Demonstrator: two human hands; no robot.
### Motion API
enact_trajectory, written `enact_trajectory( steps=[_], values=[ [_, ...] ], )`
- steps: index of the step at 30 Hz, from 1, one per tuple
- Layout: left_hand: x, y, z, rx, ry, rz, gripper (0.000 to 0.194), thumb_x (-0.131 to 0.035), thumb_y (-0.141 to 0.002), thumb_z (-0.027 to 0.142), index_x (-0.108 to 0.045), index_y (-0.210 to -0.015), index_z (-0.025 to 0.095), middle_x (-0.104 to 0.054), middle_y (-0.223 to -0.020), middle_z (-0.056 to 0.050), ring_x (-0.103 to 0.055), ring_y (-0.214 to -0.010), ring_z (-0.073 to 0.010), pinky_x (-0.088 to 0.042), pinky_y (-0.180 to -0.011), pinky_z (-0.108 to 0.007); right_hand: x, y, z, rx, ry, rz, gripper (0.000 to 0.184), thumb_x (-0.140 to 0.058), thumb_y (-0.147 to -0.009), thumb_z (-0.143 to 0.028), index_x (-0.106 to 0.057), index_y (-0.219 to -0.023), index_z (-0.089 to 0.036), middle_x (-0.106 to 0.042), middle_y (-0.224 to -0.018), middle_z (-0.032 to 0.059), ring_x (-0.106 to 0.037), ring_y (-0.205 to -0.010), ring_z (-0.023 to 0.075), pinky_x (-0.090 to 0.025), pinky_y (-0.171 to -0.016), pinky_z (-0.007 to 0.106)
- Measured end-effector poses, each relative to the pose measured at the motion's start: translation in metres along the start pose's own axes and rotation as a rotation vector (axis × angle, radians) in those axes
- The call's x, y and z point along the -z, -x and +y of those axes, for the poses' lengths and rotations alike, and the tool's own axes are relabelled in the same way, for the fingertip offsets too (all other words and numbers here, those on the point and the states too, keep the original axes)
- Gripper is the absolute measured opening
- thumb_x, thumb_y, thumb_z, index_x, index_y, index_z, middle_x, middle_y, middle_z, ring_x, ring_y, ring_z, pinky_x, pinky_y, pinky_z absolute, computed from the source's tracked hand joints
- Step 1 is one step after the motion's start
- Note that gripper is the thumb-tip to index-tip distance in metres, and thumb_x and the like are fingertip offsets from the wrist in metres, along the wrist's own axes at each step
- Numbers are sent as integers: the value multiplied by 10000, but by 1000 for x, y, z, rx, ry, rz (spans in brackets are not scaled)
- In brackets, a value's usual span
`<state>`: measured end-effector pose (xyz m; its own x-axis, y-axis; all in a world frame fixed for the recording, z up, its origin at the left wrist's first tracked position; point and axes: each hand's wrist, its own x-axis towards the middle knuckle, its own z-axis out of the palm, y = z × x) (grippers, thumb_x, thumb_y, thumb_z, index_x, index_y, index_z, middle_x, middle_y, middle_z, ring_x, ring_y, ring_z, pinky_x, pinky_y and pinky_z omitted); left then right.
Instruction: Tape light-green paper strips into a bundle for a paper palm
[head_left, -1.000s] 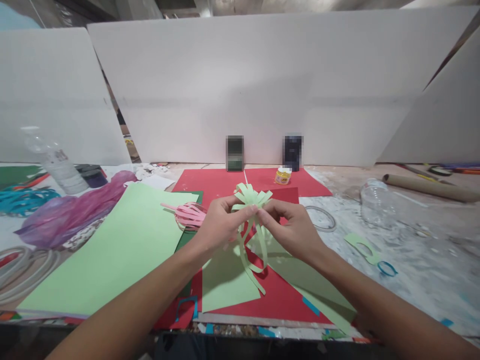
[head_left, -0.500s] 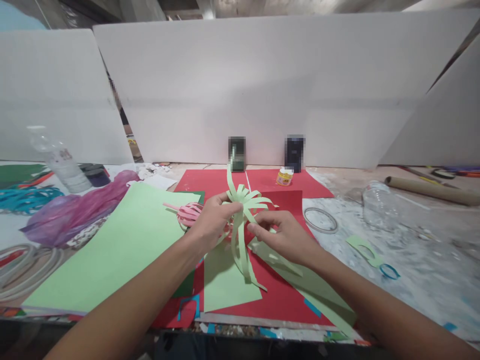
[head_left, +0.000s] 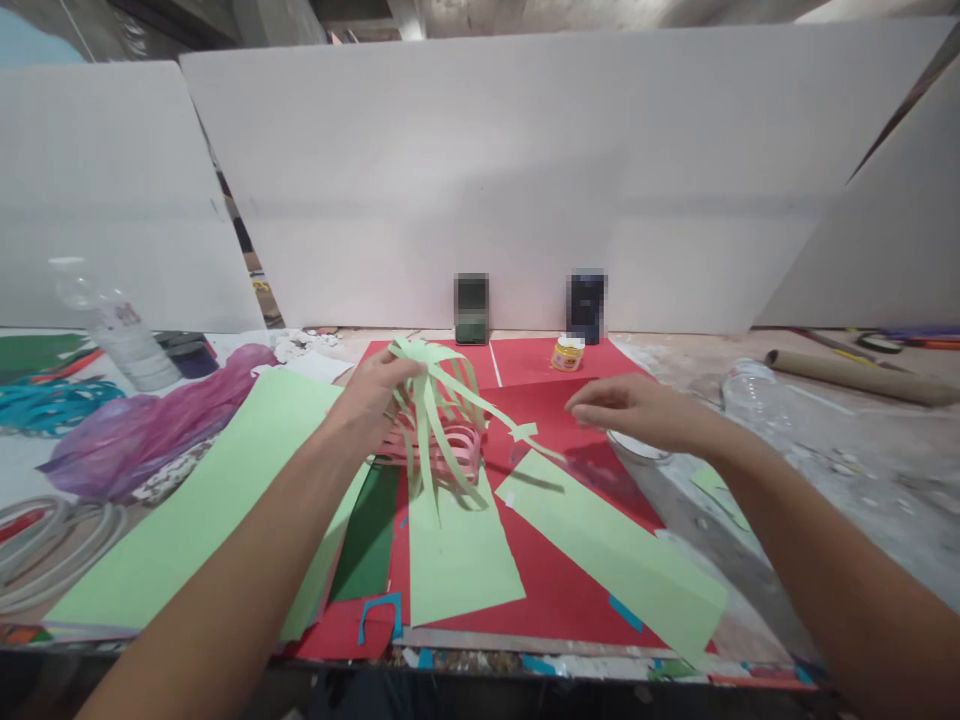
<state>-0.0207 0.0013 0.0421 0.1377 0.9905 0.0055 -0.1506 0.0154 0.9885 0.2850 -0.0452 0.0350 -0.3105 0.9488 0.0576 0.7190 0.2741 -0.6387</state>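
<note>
My left hand (head_left: pixel 379 392) pinches a bunch of pale green paper strips (head_left: pixel 431 400) at its top. The strips hang and fan out, and one long strip reaches to the right. Behind and below them shows a pink paper-strip piece (head_left: pixel 457 452), partly covered. My right hand (head_left: pixel 626 408) hovers apart to the right, over the red paper (head_left: pixel 540 400), fingers loosely bent with nothing visible in them. Below lie a light green paper rectangle (head_left: pixel 461 570) and a second green paper piece (head_left: pixel 622 560).
A large light green sheet (head_left: pixel 195 510) lies at left beside a purple plastic bag (head_left: pixel 165 420) and a bottle (head_left: pixel 124 330). A small yellow jar (head_left: pixel 568 352) stands behind. At right are a tape roll (head_left: pixel 637 448), a plastic bottle (head_left: pixel 754 400) and a cardboard tube (head_left: pixel 855 378).
My left hand has moved left and up slightly with the green strips, which now hang down. My right hand has drawn away to the right, off the strips.
</note>
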Motion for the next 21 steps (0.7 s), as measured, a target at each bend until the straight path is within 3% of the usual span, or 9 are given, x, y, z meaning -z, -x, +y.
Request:
enact_trajectory(
  steps=[3,8,12,17,21],
  values=[
    [8,-6,1,-1,-4,18,224,-669,-620,208,-456,-684,190,-493,-573,44,-480,-477,-109,-379,-443,-234,-1,-7,22,-28,114,-13,266,-626,-780,-405,-731,-946,-226,-710,-920,77,-638,-767,221,-471,-631,307],
    [1,-1,-4,-14,-81,13,198,-655,-633,214,-465,-685,191,-472,-561,55,-448,-461,-96,-368,-437,-228,-41,-29,22,98,221,-37,262,-557,-836,-339,-689,-1022,-210,-684,-986,89,-614,-850,220,-440,-690,302],
    [-6,4,-10,-44,-183,-44,178,-646,-615,189,-545,-761,182,-571,-651,28,-520,-534,-113,-391,-490,-224,-61,-48,17,104,299,-37,206,-564,-822,-342,-674,-804,-168,-654,-811,82,-579,-732,200,-398,-618,291],
    [-9,9,-11,-93,-287,-131,244,-651,-634,191,-620,-876,178,-663,-815,-26,-590,-637,-145,-432,-566,-241,-43,-50,15,-13,66,-61,302,-606,-790,-460,-613,-727,-165,-640,-680,36,-560,-601,158,-404,-558,273],
    [-13,14,-10,-130,-284,-182,288,-670,-661,205,-621,-944,180,-680,-989,-71,-641,-812,-193,-490,-677,-279,-15,-39,-6,-46,-209,203,357,-676,-724,-514,-630,-755,-162,-675,-778,62,-603,-711,173,-441,-626,280]
  ],
)
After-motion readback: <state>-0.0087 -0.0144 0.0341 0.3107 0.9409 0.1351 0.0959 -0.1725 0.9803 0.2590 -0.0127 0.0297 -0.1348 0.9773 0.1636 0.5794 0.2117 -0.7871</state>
